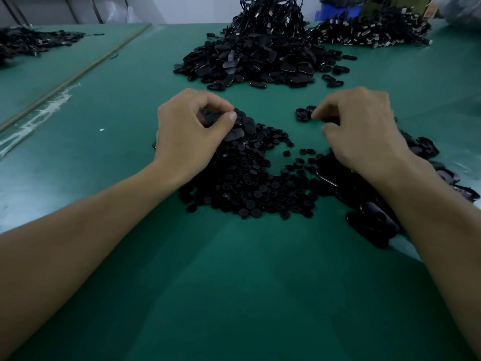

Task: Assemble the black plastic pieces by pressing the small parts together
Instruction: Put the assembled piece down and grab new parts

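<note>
A heap of small round black plastic parts (247, 183) lies on the green table between my forearms. My left hand (190, 134) rests on the heap's far left side, fingers and thumb curled round several black oval pieces (210, 117). My right hand (361, 131) hovers at the table to the right, its fingertips pinching a small black part next to two oval shells (303, 114); the pinched part is mostly hidden. Larger black oval shells (369, 217) lie under and beside my right forearm.
A big pile of black oval pieces (260, 61) sits farther back, topped by a mound of black cords (270, 16). Another heap of cords with metal ends (372, 32) lies at the back right, one more pile (28, 43) at the far left. A seam strip (75, 76) crosses the table.
</note>
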Tool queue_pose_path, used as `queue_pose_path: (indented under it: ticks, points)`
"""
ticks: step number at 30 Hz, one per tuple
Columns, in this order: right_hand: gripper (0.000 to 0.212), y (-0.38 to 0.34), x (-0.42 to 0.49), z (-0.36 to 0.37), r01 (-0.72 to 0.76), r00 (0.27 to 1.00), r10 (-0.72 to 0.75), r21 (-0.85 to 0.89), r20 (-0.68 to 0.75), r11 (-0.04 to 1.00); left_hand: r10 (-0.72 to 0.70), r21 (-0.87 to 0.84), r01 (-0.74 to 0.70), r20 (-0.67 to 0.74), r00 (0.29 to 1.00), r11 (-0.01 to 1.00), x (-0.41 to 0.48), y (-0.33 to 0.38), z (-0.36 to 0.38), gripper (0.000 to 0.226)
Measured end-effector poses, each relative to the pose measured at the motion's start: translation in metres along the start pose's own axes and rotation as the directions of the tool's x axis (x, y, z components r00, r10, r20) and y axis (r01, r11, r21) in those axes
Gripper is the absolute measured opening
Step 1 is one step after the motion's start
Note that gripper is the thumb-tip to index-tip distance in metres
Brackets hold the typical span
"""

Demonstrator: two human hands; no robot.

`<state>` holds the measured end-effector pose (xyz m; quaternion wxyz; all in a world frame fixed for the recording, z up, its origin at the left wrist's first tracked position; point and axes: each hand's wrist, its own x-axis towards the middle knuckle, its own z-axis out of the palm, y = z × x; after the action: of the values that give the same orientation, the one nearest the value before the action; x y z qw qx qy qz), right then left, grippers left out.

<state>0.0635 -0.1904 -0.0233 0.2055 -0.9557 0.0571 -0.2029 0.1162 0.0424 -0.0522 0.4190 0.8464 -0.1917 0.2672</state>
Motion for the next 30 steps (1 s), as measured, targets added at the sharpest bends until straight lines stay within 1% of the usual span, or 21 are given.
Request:
queue_pose_path:
  ticks: [1, 3, 5, 7, 10, 13, 15, 16, 17, 18, 21, 22, 23, 25, 27, 28, 30]
  points:
    - [0.025, -0.003, 0.000, 0.001, 0.039, 0.999, -0.037, 0.104, -0.023, 0.994, 0.042, -0.029, -0.042, 0.003, 0.999, 0.999, -0.003, 0.004, 0.001, 0.007]
    - [0.018, -0.011, -0.003, 0.006, 0.074, 0.997, -0.066, 0.323, -0.037, 0.944, 0.123, -0.094, -0.121, 0.018, 0.992, 0.988, -0.008, 0.012, 0.004, 0.006]
    - [0.015, -0.018, -0.005, 0.010, 0.040, 0.998, -0.061, 0.550, 0.021, 0.834, 0.166, -0.164, -0.156, 0.051, 0.985, 0.974, -0.012, 0.017, 0.007, 0.015]
    - [0.015, -0.023, -0.006, 0.013, -0.020, 0.993, -0.073, 0.725, 0.097, 0.688, 0.183, -0.212, -0.158, 0.102, 0.978, 0.964, -0.013, 0.019, 0.009, 0.020]
    - [0.021, -0.027, -0.007, 0.016, -0.107, 0.984, -0.067, 0.851, 0.164, 0.514, 0.176, -0.229, -0.146, 0.119, 0.977, 0.962, -0.012, 0.018, 0.009, 0.016]
    - [0.023, -0.028, -0.007, 0.017, -0.163, 0.979, -0.052, 0.903, 0.199, 0.398, 0.140, -0.275, -0.098, 0.138, 0.980, 0.956, -0.010, 0.016, 0.009, 0.015]
    - [0.026, -0.029, -0.007, 0.016, -0.178, 0.977, -0.045, 0.921, 0.206, 0.346, 0.111, -0.323, -0.051, 0.170, 0.979, 0.945, -0.009, 0.016, 0.010, 0.015]
    - [0.026, -0.029, -0.007, 0.016, -0.178, 0.978, -0.046, 0.924, 0.205, 0.337, 0.100, -0.343, -0.032, 0.183, 0.978, 0.939, -0.009, 0.016, 0.010, 0.017]
    - [0.026, -0.029, -0.007, 0.015, -0.170, 0.979, -0.046, 0.921, 0.198, 0.350, 0.089, -0.364, -0.012, 0.194, 0.977, 0.931, -0.008, 0.016, 0.010, 0.019]
    - [0.024, -0.028, -0.007, 0.015, -0.153, 0.982, -0.044, 0.909, 0.184, 0.387, 0.080, -0.388, 0.006, 0.203, 0.976, 0.922, -0.008, 0.016, 0.009, 0.021]
    - [0.017, -0.025, -0.008, 0.016, -0.089, 0.991, -0.036, 0.826, 0.132, 0.557, 0.058, -0.465, 0.053, 0.220, 0.974, 0.884, -0.007, 0.017, 0.009, 0.019]
    - [0.014, -0.025, -0.008, 0.017, -0.078, 0.992, -0.037, 0.798, 0.124, 0.598, 0.054, -0.483, 0.062, 0.223, 0.973, 0.873, -0.007, 0.018, 0.009, 0.018]
    - [0.012, -0.024, -0.009, 0.017, -0.073, 0.992, -0.038, 0.776, 0.124, 0.627, 0.051, -0.497, 0.068, 0.222, 0.974, 0.865, -0.007, 0.018, 0.009, 0.018]
    - [0.009, -0.025, -0.009, 0.017, -0.077, 0.990, -0.039, 0.753, 0.135, 0.654, 0.044, -0.514, 0.074, 0.214, 0.976, 0.855, -0.007, 0.019, 0.009, 0.018]
    - [0.010, -0.026, -0.009, 0.018, -0.095, 0.988, -0.034, 0.767, 0.150, 0.634, 0.032, -0.541, 0.083, 0.200, 0.979, 0.837, -0.006, 0.020, 0.009, 0.019]
    - [0.010, -0.026, -0.009, 0.017, -0.113, 0.986, -0.031, 0.795, 0.164, 0.596, 0.019, -0.567, 0.095, 0.192, 0.981, 0.818, -0.006, 0.020, 0.009, 0.021]
    - [0.008, -0.029, -0.009, 0.017, -0.173, 0.977, -0.033, 0.868, 0.212, 0.465, -0.021, -0.630, 0.139, 0.191, 0.981, 0.764, -0.005, 0.021, 0.008, 0.028]
